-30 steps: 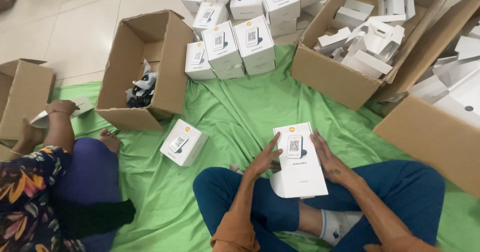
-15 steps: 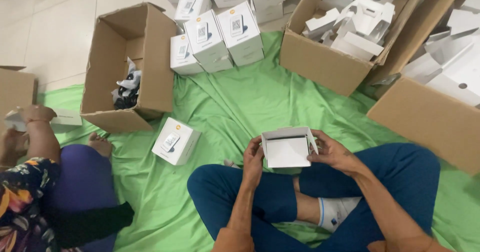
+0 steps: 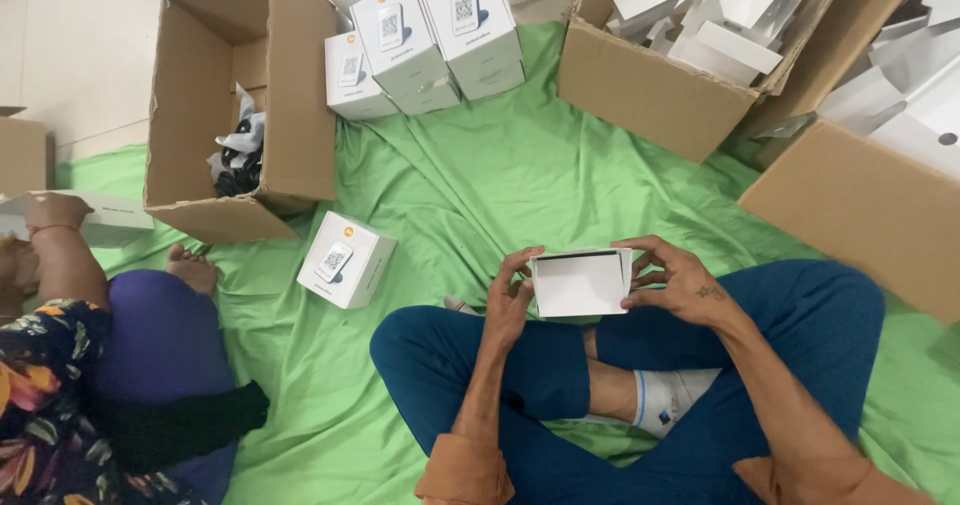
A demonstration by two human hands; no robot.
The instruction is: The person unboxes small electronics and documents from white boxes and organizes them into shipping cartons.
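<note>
a small white carton [image 3: 578, 283] sits between both hands, held above the crossed legs in blue trousers, its plain face turned up and a dark line along its top edge. the left hand [image 3: 512, 300] has its grip closed on the carton's left side, thumb on top and fingers curled underneath. the right hand [image 3: 672, 277] clamps the right side, fingers spread along the edge. under it all lies a green sheet [image 3: 480, 185] spread on the floor. just to the left on the sheet stands another white carton with a printed device picture [image 3: 345, 260], well apart from the hands. beyond that an open cardboard box [image 3: 240, 105] holds a tangle of black and white bits. a cluster of stacked white cartons [image 3: 425, 40] sits at the top, and a second cardboard box [image 3: 650, 90] of loose white inserts is at upper right. on the far left another person's hand [image 3: 55, 210] rests on a flat white carton [image 3: 115, 220].
</note>
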